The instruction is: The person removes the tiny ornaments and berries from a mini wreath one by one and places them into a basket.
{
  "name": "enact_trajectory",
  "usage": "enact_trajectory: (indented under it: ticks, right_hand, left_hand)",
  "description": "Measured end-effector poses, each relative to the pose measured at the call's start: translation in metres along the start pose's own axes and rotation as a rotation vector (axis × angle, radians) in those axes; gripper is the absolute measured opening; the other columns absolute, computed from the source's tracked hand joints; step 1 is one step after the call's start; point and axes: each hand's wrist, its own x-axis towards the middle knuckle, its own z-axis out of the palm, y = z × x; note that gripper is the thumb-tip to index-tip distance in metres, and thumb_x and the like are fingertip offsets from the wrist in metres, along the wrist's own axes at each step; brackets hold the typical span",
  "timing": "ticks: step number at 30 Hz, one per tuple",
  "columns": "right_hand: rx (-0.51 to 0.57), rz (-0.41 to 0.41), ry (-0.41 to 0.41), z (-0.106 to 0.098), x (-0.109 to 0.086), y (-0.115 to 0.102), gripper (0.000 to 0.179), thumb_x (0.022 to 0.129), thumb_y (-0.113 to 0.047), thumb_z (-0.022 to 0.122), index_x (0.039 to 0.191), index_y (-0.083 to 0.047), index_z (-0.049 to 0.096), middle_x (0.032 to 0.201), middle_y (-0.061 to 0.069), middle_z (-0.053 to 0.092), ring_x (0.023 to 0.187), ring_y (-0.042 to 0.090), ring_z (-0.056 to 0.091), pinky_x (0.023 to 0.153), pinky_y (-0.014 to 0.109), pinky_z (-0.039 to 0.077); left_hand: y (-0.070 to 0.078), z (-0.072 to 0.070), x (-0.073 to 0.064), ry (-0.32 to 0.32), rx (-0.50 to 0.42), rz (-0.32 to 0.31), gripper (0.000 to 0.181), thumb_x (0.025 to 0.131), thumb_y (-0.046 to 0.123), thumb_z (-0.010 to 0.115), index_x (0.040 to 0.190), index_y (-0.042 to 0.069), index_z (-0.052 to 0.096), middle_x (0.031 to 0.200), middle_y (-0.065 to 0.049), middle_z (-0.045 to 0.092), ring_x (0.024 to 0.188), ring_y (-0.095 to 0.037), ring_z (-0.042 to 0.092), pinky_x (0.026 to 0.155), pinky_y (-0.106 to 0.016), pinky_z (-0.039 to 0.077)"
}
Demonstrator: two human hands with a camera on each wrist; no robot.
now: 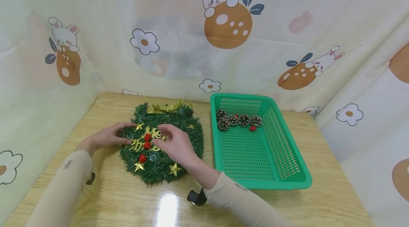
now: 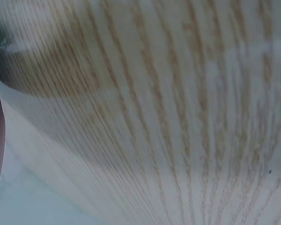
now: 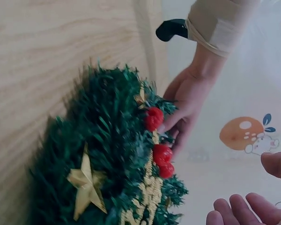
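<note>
A green tinsel Christmas wreath (image 1: pixel 163 170) lies on the table, carrying gold "Merry Christmas" lettering (image 1: pixel 138 145), red berries (image 1: pixel 142 158) and gold stars (image 1: pixel 174 169). My left hand (image 1: pixel 107 136) grips the wreath's left edge, thumb and fingers apart around the greenery. Above the lettering is my right hand (image 1: pixel 179 145), its fingers loosely curved and thumb apart, with nothing between them. In the right wrist view, my right fingertips (image 3: pixel 241 211) stand off the wreath, while the left hand (image 3: pixel 187 98) is at its far side by a berry. The left wrist view shows mostly bare tabletop.
Right of the wreath stands a green plastic basket (image 1: pixel 218 152) with several pinecones (image 1: pixel 244 120) and red berries (image 1: pixel 252 128) inside. A gold ribbon bow (image 1: pixel 164 108) sits at the wreath's far edge. Printed curtains (image 1: pixel 179 67) hang behind and beside the wooden table (image 1: pixel 127 198).
</note>
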Motion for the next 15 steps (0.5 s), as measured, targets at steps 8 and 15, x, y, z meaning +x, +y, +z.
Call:
enact_trajectory:
  ticks: [8,15]
  right_hand:
    - [-0.043,-0.032,-0.025,0.015,-0.002,0.012,0.050,0.090,-0.037,0.071,0.135,-0.018,0.059,0.130,-0.006,0.061,0.119,0.022,0.058,0.093,0.034,0.050]
    - [-0.096,-0.052,-0.050,0.030,-0.002,0.021,0.049,0.090,-0.034,0.071,0.133,-0.016,0.060,0.128,-0.006,0.062,0.115,0.022,0.059,0.091,0.031,0.050]
  left_hand:
    - [-0.003,0.001,0.001,0.005,0.020,0.012,0.072,0.089,0.024,0.072,0.150,0.008,0.036,0.156,-0.026,0.021,0.140,-0.055,0.014,0.105,-0.074,0.014]
    - [-0.007,0.001,0.002,0.003,0.018,0.019,0.072,0.090,0.025,0.072,0.150,0.009,0.036,0.156,-0.026,0.023,0.140,-0.054,0.015,0.105,-0.074,0.016]
